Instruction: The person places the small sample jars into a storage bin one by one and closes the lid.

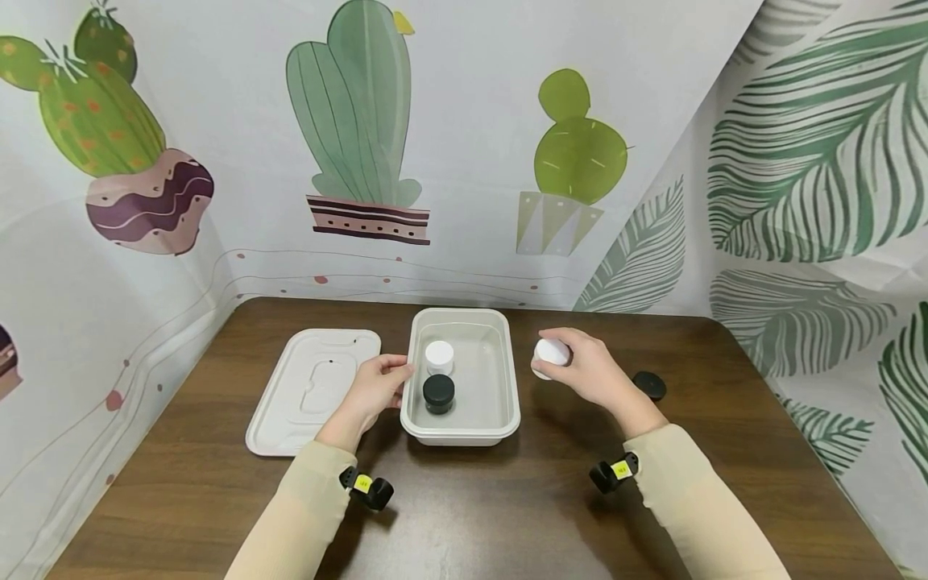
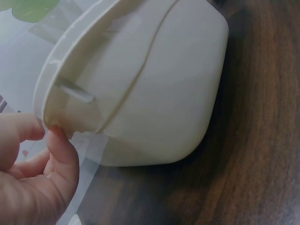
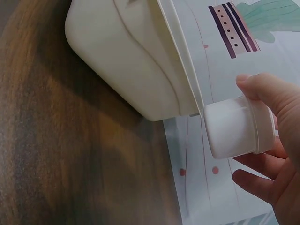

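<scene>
Head view shows a dark wooden worktop (image 1: pixel 471 515) with a pale rectangular tray (image 1: pixel 500 379) near its middle. Inside the tray stand two small jars, one with a white cap (image 1: pixel 439 357) and, just in front of it, one with a black cap (image 1: pixel 438 392). The left hand (image 1: pixel 377 387) rests against the tray's left rim, fingertips touching the edge; the left wrist view shows the thumb and a finger (image 2: pixel 63 154) pinching that rim (image 2: pixel 47 101). Left of the tray, partly under the forearm, lies a flat white lid (image 1: pixel 304 391).

The right hand (image 1: pixel 590 370) hovers just right of the tray, clear of the worktop, and holds a white jar (image 1: pixel 551 356) tipped on its side (its base points toward the tray). From the right wrist view, the fingers (image 3: pixel 267 93) curl round this white jar (image 3: pixel 234 129), which sits close beside the tray's outer wall (image 3: pixel 126 61); I cannot tell whether the two touch. A small black cap (image 1: pixel 649 385) lies on the worktop to the right of that hand, well apart from the tray. Both hands are well apart, the tray between them.
</scene>
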{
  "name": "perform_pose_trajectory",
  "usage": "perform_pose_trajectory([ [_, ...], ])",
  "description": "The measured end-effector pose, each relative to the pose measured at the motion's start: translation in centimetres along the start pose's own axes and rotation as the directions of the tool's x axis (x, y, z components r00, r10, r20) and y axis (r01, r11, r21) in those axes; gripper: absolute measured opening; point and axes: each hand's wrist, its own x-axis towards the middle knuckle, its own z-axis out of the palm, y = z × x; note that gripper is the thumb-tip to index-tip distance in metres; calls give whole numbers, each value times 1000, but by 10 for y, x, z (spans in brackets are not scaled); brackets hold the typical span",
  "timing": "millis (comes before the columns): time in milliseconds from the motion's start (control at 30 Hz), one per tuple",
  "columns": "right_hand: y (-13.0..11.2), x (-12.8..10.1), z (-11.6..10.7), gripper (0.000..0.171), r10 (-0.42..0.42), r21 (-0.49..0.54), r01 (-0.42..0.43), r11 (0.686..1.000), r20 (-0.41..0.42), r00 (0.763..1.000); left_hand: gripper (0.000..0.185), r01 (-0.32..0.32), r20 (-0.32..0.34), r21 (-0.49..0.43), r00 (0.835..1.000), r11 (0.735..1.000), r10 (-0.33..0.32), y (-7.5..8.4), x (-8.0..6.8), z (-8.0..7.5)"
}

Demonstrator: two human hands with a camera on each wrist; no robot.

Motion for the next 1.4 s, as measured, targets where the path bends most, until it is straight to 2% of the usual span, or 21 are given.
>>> perform_pose_trajectory([
  [367, -8, 8, 3, 51, -51, -10, 51, 999, 0, 999, 35, -10, 2, 5, 1000, 1000, 10, -2, 0, 0],
  [1400, -28, 28, 16, 51, -82, 48, 80, 996, 42, 996, 36, 2, -6, 5, 1000, 1000, -2, -2, 0, 1],
])
